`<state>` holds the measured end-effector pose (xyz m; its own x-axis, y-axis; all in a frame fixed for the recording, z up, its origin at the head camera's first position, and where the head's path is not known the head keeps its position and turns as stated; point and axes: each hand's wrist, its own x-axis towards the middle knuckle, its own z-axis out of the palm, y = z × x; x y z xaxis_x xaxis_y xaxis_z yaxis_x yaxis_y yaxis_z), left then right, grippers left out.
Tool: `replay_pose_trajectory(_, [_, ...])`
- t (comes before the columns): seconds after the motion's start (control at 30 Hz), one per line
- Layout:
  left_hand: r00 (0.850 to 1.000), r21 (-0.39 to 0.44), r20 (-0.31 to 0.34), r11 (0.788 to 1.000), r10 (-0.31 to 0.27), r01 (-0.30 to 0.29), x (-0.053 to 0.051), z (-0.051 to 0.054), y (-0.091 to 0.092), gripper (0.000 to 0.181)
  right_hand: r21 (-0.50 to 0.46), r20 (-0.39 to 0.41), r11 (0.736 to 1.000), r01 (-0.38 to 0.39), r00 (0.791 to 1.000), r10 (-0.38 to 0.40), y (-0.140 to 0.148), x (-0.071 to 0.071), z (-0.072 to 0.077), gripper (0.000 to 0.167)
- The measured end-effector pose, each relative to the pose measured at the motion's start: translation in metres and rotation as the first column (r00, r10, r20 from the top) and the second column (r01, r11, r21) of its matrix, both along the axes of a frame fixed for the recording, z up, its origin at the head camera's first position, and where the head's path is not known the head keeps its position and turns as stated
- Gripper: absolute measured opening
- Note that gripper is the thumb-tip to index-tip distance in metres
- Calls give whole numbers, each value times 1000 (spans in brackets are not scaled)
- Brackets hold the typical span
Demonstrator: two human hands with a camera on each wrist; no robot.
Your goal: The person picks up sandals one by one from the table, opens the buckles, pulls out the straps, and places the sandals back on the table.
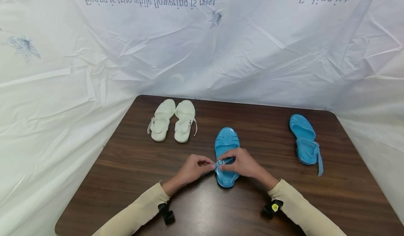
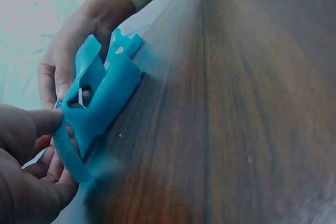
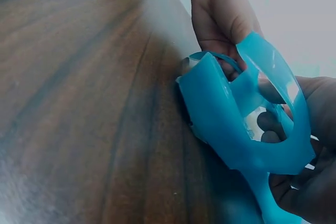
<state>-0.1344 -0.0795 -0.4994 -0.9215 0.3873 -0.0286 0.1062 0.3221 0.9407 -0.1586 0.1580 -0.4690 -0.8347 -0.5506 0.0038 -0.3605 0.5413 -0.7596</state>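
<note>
A blue sandal (image 1: 226, 137) lies on the table, toe pointing away from me, between my two hands. At its left side my left hand (image 1: 196, 168) pinches the loose end of the ankle strap (image 2: 71, 153) between thumb and fingers. From the right, my right hand (image 1: 244, 163) grips the strap beside the metal buckle (image 1: 220, 162), its fingertips close to the left hand's. In the right wrist view, fingers of the right hand (image 3: 320, 114) reach inside the blue heel band (image 3: 252, 150). Whether the strap runs through the buckle cannot be made out.
A second blue sandal (image 1: 306, 139) lies at the right, its strap hanging loose. Two white sandals (image 1: 161, 120) stand side by side at the back left. White sheeting (image 1: 202, 53) hangs behind the dark wooden table (image 1: 132, 159).
</note>
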Motion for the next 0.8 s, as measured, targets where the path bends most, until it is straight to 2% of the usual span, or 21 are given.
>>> replay_pose_trajectory(0.17, [999,2,-38,1000,14,-14,-1,-1,1,15,-9,-26,1000,10,1000,-10,0,1,-4,24])
replay_pose_trajectory(0.33, [999,11,-44,1000,11,-11,-1,0,1,15,-24,-31,1000,15,999,-16,-1,1,-6,24])
replay_pose_trajectory(0.67, [998,68,56,997,23,-27,-6,-3,2,17,-34,-9,999,31,999,-31,-1,2,-8,24])
replay_pose_trajectory(0.8, [992,155,126,988,-12,-8,-7,-5,2,19,-34,16,999,33,999,-32,0,3,-9,25])
